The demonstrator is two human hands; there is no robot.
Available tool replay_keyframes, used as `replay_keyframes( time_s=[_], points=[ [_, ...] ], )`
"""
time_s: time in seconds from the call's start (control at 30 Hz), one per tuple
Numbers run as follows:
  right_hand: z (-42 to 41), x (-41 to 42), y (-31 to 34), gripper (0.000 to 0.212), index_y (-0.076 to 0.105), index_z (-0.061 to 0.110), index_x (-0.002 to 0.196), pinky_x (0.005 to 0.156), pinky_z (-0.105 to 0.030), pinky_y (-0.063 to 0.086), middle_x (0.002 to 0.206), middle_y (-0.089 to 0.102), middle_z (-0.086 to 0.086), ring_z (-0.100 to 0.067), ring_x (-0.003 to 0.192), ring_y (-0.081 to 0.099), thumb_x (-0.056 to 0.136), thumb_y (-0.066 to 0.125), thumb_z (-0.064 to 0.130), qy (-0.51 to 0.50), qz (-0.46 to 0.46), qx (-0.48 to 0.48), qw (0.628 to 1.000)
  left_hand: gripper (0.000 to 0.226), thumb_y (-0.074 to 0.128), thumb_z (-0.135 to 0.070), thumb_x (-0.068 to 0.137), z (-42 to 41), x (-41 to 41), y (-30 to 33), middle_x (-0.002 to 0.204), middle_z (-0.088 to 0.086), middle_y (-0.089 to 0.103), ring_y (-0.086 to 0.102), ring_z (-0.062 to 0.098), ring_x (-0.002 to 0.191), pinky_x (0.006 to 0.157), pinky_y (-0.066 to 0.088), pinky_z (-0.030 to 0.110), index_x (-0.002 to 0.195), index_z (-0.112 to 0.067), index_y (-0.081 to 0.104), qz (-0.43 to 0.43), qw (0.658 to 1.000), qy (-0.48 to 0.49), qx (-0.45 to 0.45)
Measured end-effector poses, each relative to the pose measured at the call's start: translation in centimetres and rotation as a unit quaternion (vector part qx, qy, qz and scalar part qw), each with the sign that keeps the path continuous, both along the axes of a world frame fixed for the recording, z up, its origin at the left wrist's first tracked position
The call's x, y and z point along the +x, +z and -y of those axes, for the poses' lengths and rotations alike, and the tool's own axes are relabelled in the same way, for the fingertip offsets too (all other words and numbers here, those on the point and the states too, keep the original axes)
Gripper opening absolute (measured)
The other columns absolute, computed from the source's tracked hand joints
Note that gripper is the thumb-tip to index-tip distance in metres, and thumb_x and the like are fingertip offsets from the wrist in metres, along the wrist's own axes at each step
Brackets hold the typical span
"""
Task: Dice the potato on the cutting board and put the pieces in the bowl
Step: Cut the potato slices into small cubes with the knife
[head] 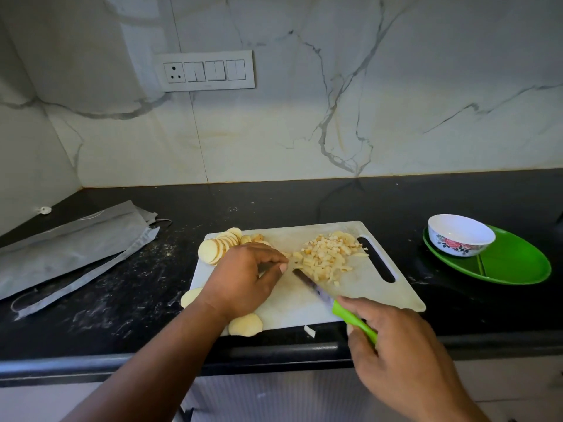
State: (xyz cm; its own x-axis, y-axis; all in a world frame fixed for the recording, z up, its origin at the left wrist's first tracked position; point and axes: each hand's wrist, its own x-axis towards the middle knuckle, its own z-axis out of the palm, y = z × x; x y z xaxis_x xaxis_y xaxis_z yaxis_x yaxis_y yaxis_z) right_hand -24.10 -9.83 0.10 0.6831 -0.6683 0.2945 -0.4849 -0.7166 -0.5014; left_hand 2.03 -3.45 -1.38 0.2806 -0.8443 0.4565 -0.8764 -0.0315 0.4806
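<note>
The right hand (pixel 405 357) is gripping the green handle of a knife (pixel 333 303), fingers curled round it, and the blade is angling up and left across the white cutting board (pixel 374 296), its tip sitting at the near-left edge of the diced potato pile (pixel 327 257). The left hand (pixel 243 278) is lying over the middle-left of the board with its fingers bent and their tips pressing down just left of the blade tip; pale potato shows right at those tips, but whether they are pinching it cannot be told.

A fanned row of round potato slices (pixel 217 246) is leaning along the board's far-left corner, and two larger potato pieces are sitting at its near-left edge, one (pixel 191 296) partly hidden by the left wrist, the other (pixel 245 324) at the near corner. A small stray potato bit (pixel 309 330) is lying on the black countertop (pixel 274 205) just off the near edge of the board.

The floral white bowl (pixel 461 236) is standing on a green plate (pixel 511 263) well to the right of the board (nothing is showing inside it). A crumpled grey cloth bag (pixel 73 248) is lying on the counter to the left.
</note>
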Motion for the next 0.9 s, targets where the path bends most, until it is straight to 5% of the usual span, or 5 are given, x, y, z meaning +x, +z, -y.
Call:
replay_keyframes(
  time_s=[0.17,0.43,0.6,0.8,0.9],
  points=[
    [3.8,-2.1,0.5,0.031,0.066,0.038,0.116,0.046,-0.007,0.033,0.059,0.055,0.021,0.000,0.057,0.055,0.086,0.065,0.029,0.010,0.010,-0.048,0.999,0.015,0.076,-0.030,0.094,0.0,-0.3,0.3,0.104,-0.021,0.074,0.065,-0.005,0.102,0.087,0.049,0.007,0.107,-0.026,0.082,-0.015,1.000,-0.005,-0.008],
    [9.7,-6.5,0.9,0.011,0.068,0.036,0.090,0.061,-0.036,0.049,0.082,0.062,0.008,-0.014,0.073,0.061,0.093,0.064,0.027,0.158,0.037,-0.006,0.987,0.020,0.074,-0.042,0.092,-1.3,-0.2,2.8,0.101,-0.023,0.075,0.067,-0.001,0.097,0.080,0.052,0.014,0.109,-0.032,0.081,-0.012,0.999,-0.027,0.043],
    [10.8,-6.2,-0.9,0.013,0.066,0.038,0.086,0.060,-0.032,0.047,0.082,0.056,0.011,-0.009,0.073,0.058,0.092,0.062,0.027,0.133,0.034,-0.039,0.990,0.048,0.068,-0.071,0.083,-4.0,0.7,3.4,0.108,-0.028,0.073,0.068,0.001,0.102,0.085,0.052,0.019,0.112,-0.035,0.078,0.023,0.991,-0.080,0.107],
    [11.1,-4.7,-2.0,0.015,0.067,0.032,0.093,0.062,-0.028,0.047,0.086,0.055,0.016,-0.007,0.077,0.057,0.089,0.065,0.018,0.063,0.056,-0.068,0.994,0.046,0.062,-0.069,0.091,-5.4,0.8,2.3,0.116,-0.021,0.072,0.066,0.005,0.113,0.096,0.054,0.039,0.115,-0.033,0.078,0.032,0.992,-0.104,0.071],
    [10.3,-4.3,-1.9,0.013,0.068,0.032,0.093,0.062,-0.024,0.046,0.086,0.057,0.015,-0.008,0.078,0.059,0.090,0.064,0.020,0.111,0.059,-0.049,0.991,0.062,0.068,-0.078,0.079,-6.5,1.2,2.7,0.132,-0.024,0.064,0.054,0.004,0.130,0.111,0.041,0.033,0.125,-0.036,0.074,0.057,0.982,-0.125,0.131]
  ],
)
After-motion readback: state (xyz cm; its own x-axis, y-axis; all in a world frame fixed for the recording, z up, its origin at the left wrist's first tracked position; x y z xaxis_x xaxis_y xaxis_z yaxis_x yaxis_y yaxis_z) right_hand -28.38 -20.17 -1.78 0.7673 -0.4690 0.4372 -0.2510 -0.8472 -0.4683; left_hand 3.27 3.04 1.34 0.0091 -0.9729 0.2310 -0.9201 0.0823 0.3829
